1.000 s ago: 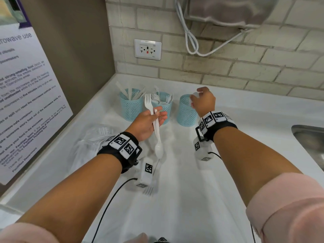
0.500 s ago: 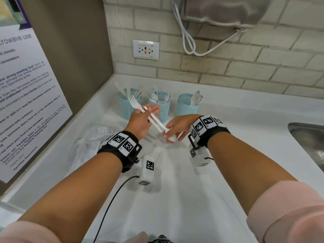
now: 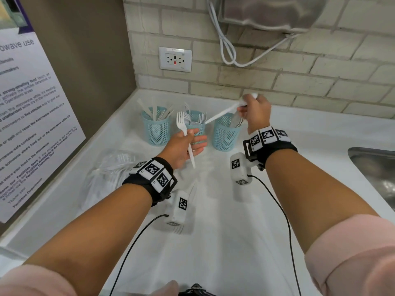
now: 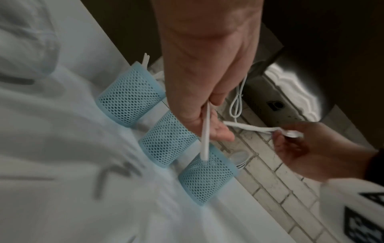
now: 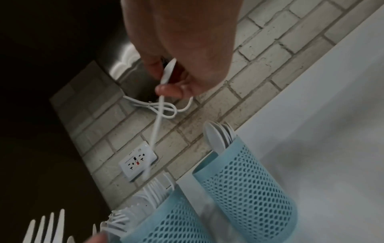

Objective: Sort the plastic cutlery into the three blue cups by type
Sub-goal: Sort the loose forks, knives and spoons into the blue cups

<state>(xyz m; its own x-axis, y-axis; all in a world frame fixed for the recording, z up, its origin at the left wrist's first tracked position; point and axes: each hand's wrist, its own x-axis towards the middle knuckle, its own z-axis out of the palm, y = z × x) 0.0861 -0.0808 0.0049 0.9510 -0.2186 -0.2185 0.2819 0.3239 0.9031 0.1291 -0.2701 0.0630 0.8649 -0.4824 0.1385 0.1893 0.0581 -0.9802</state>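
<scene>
Three blue mesh cups stand in a row at the back of the counter. The left cup [image 3: 156, 130] holds knives, the middle cup [image 3: 195, 126] forks and the right cup [image 3: 224, 134] spoons. My left hand [image 3: 191, 143] pinches a white fork [image 3: 183, 132] by its handle, tines up, in front of the middle cup. My right hand [image 3: 243, 106] pinches a white spoon [image 3: 222, 113] at its bowl end above the right cup. The spoon's handle slants down-left over the cups. The right wrist view shows that spoon [image 5: 159, 108] hanging from my fingers above the spoon cup [image 5: 245, 172].
A crumpled clear plastic bag [image 3: 111, 174] lies at the left of the white counter [image 3: 213, 242]. Another fork [image 3: 186, 228] lies on the counter under my left wrist. A steel sink [image 3: 376, 167] is at the right. Behind the cups is a brick wall with an outlet [image 3: 175, 59].
My right hand left the right cup, took the spoon out of my left hand and lifted it up and right above the right cup. My left hand keeps only the fork.
</scene>
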